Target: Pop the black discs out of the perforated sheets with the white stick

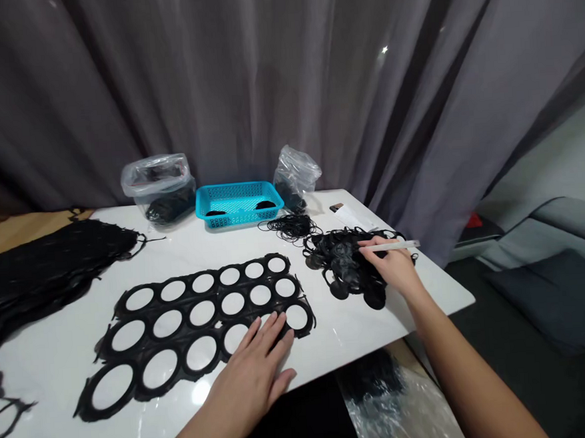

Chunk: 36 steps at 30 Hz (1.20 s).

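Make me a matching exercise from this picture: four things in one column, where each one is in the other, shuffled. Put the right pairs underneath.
1. turquoise basket
2. slim white tool
3. black sheet with round holes
4. gray curtain

A. behind the table
B. partly under the left hand
C. between two clear bags
D. in the right hand

Pairs: 1-C, 2-D, 3-B, 4-A

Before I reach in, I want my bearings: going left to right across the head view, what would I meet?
Stacked black material, left plastic bag, blue basket, right plastic bag, pile of black rings and discs, dark cushion.
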Available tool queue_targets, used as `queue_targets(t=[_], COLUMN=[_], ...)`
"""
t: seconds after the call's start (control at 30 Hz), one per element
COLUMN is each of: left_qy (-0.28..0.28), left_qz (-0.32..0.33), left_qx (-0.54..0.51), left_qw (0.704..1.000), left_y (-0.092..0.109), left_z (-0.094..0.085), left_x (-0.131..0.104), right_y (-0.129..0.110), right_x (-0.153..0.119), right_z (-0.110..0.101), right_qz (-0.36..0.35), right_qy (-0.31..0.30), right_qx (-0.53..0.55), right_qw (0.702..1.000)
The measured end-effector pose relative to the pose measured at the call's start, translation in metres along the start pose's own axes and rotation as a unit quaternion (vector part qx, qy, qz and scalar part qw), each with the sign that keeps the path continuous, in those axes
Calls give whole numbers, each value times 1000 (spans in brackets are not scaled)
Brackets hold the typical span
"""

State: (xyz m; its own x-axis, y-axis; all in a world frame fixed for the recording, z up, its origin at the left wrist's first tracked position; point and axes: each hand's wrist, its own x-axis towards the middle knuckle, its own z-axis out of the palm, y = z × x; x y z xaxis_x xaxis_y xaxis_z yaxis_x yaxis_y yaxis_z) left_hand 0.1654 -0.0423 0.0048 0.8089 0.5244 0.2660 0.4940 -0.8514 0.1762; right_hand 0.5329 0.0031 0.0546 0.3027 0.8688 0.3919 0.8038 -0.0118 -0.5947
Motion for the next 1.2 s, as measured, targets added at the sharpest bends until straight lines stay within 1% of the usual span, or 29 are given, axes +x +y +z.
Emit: queue_targets(t=[0.1,0.13,0.17,0.2,0.23,0.27,0.3,0.33,0.37,0.4,0.47,0.53,0.83,1.03,1.1,1.2], left_qy=[-9,-12,-14,-14,-14,-13,-12,-12,-13,-15,-19,-19,3,8,12,9], left_qz=[-6,-8,-9,-9,-10,-11,-11,-10,-11,-12,-14,-15,-15,-18,-23,-28], left_qx=[3,5,6,6,5,3,1,1,2,3,7,9,-19,-29,-24,-17], left_qw=[1000,1000,1000,1000,1000,1000,1000,1000,1000,1000,1000,1000,1000,999,999,999], left_y=[3,4,4,4,4,4,4,4,5,5,6,6,5,6,6,6], left_z=[0,0,0,0,0,0,0,1,1,1,1,1,2,1,1,3], left_x=[0,0,0,0,-1,-1,-1,-1,-1,-1,-1,-1,1,1,1,2], right_y=[-5,-10,-18,-28,-38,-50,-60,-70,-78,-84,-90,-91,-87,-88,-91,-93], right_x=[-3,-7,-13,-21,-31,-42,-53,-64,-73,-81,-91,-94,-94,-97,-105,-113], right_z=[-2,0,4,10,17,26,34,42,49,55,63,65,66,66,65,66], right_qz=[18,31,46,59,70,78,79,76,65,50,20,2,-20,-53,-97,-225], right_qy=[41,48,37,1,-55,-126,-201,-250,-286,-307,-316,-310,-319,-308,-300,-294], right_qx=[22,56,104,161,222,270,297,312,314,309,289,274,273,235,204,98], right_qw=[999,997,993,985,971,951,930,914,903,899,904,911,907,920,927,924])
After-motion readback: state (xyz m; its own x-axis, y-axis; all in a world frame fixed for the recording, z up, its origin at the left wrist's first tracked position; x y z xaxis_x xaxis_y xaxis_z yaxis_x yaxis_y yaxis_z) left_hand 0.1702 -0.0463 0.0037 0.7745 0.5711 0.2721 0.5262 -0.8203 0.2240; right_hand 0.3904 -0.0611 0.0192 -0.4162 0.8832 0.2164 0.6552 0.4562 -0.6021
